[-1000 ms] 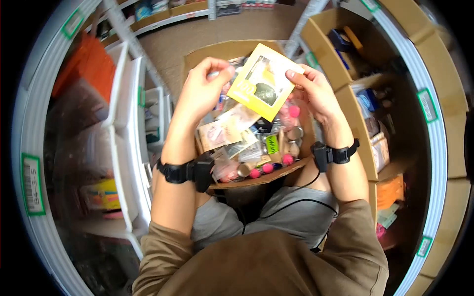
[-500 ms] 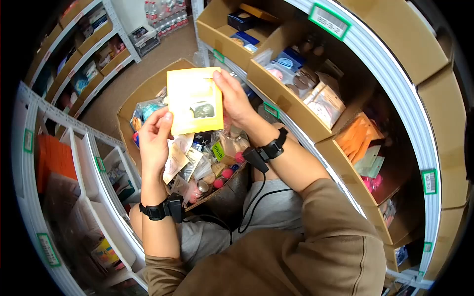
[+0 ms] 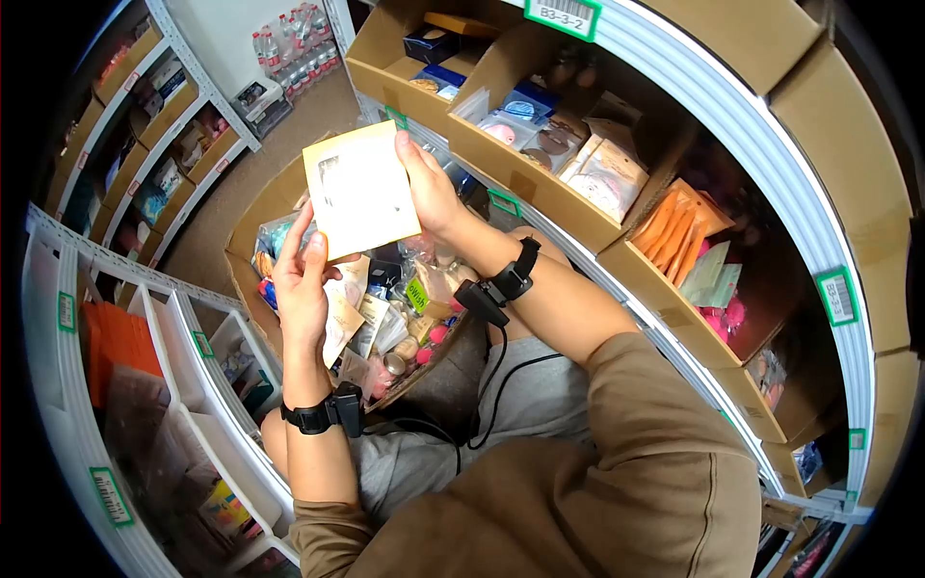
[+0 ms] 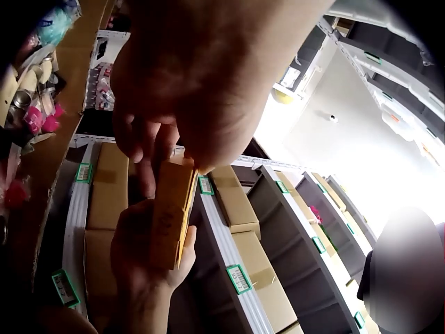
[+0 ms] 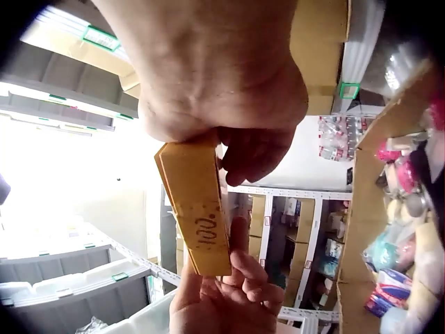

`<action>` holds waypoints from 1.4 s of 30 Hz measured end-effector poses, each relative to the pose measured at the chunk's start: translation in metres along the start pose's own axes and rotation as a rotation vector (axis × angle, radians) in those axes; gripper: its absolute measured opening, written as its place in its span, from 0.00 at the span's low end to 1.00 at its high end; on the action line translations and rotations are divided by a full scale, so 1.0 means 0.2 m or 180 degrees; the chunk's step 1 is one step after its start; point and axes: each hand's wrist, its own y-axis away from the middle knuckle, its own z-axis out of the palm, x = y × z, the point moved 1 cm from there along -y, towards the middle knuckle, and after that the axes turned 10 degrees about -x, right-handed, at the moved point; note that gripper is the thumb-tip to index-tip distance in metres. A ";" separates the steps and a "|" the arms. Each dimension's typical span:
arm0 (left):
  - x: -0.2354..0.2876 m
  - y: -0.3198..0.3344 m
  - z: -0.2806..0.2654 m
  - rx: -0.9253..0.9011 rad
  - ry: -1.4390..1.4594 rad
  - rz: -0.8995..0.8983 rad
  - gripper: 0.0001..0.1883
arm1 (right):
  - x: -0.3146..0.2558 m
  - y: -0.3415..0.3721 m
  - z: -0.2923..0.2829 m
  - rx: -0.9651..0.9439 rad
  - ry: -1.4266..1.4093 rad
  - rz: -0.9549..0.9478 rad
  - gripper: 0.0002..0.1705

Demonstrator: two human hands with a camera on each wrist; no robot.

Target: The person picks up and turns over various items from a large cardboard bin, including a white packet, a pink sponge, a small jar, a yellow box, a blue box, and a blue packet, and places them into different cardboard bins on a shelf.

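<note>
A flat yellow box (image 3: 361, 193) with a see-through window is held up between both hands, its front bright with glare in the head view. My left hand (image 3: 302, 299) grips its lower left corner, thumb at the front edge and fingers behind. Along the upper right edge, my right hand (image 3: 434, 188) holds it with the thumb in front. In the right wrist view the box's narrow side (image 5: 203, 229) shows a printed "100". Below the hands stands an open carton (image 3: 262, 214) full of small packets, among them one with a lime-green label (image 3: 416, 295).
Shelving on the right carries cardboard bins (image 3: 540, 178) of packaged goods, with orange packets (image 3: 679, 231) in one. White plastic bins (image 3: 183, 352) line the left. Shrink-wrapped bottles (image 3: 294, 43) stand at the back. Black cables (image 3: 482, 385) run from the wrist bands across the lap.
The head view has swung toward the right-hand shelves. My left hand, apart from the box a second ago, now grips its lower left corner. The box has tilted and its front is washed out by glare.
</note>
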 end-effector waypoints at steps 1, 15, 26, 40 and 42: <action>0.02 0.01 0.02 -0.0093 -0.0012 -0.0051 0.26 | -0.02 0.00 -0.01 0.0003 0.0018 0.0062 0.28; 0.12 0.11 -0.02 0.0021 0.0408 0.0245 0.32 | -0.08 -0.10 0.06 -0.0481 0.1001 0.0326 0.30; 0.06 -0.01 -0.24 0.0702 0.0707 0.0110 0.29 | -0.20 -1.21 -0.17 -0.0064 0.6673 0.1892 0.23; -0.01 -0.17 -0.45 0.0523 0.0962 -0.0437 0.23 | -0.21 -1.70 -1.01 0.0926 0.7568 0.3468 0.33; -0.03 -0.19 -0.46 0.0561 0.1007 -0.0467 0.23 | -0.19 -1.69 -1.05 0.0734 0.7665 0.3606 0.26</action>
